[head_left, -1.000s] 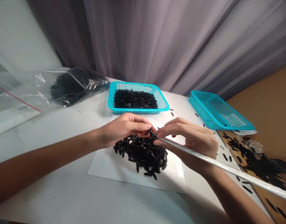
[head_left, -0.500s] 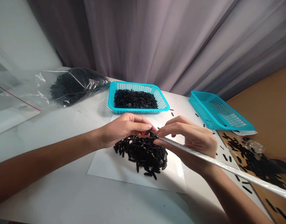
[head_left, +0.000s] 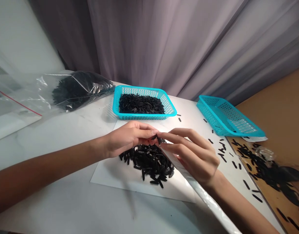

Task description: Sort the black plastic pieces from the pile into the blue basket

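My left hand [head_left: 130, 138] is closed in a pinch on a small black strip-shaped piece [head_left: 154, 137]. My right hand [head_left: 193, 152] meets it, its fingers bent around the end of a long shiny white strip [head_left: 203, 193] that runs down to the lower right. A dark bit lies at the strip's tip, between the two hands; its kind I cannot make out. Under the hands a pile of black pieces [head_left: 150, 164] is spread on a white sheet [head_left: 110, 175]. The fingertips partly hide the pinched piece.
Behind the hands stands a turquoise basket [head_left: 144, 116] with black pieces inside. Another turquoise basket [head_left: 237, 132] sits at the right. A clear bag [head_left: 78, 89] of black pieces lies at the left. More pieces [head_left: 259, 162] are scattered along the table's right side, before a grey curtain [head_left: 144, 42].
The white strip has swung from a shallow slant to a steeper one, its near end moving left. My right hand has turned and shifted slightly left, closer to my left hand.
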Tool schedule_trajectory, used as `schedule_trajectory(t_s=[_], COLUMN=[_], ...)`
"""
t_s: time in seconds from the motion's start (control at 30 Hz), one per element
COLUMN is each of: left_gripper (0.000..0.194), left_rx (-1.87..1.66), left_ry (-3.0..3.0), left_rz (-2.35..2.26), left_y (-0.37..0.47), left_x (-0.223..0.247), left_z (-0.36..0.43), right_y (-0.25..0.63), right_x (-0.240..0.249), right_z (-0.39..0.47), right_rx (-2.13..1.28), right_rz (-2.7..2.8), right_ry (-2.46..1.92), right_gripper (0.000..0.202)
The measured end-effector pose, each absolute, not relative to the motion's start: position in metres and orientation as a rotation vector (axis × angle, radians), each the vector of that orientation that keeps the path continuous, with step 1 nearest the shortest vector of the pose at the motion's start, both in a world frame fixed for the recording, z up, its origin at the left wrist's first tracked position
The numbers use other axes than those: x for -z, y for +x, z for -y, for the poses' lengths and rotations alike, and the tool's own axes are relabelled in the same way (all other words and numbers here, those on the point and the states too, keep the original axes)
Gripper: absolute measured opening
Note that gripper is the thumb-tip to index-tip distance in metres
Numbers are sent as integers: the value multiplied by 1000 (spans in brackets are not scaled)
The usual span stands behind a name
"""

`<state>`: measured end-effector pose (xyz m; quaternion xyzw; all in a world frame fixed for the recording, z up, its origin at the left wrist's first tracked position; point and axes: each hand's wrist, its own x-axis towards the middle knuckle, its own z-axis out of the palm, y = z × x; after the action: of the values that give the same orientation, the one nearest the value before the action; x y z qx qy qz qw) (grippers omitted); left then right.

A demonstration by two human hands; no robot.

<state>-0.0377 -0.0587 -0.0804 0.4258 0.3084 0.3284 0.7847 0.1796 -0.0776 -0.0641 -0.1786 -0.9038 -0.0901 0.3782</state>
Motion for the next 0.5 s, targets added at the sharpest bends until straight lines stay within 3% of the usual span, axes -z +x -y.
schedule_trajectory(t_s=[0.5], left_gripper=[22], left_rx=[-710], left_ry=[921], left_rz=[-652], left_y=[-36], left_x=[79], left_z=[63], right_y=[177], right_x=[76], right_z=[72], right_rx=[263], right_rz=[2199], right_ry=[-464], right_gripper=[19])
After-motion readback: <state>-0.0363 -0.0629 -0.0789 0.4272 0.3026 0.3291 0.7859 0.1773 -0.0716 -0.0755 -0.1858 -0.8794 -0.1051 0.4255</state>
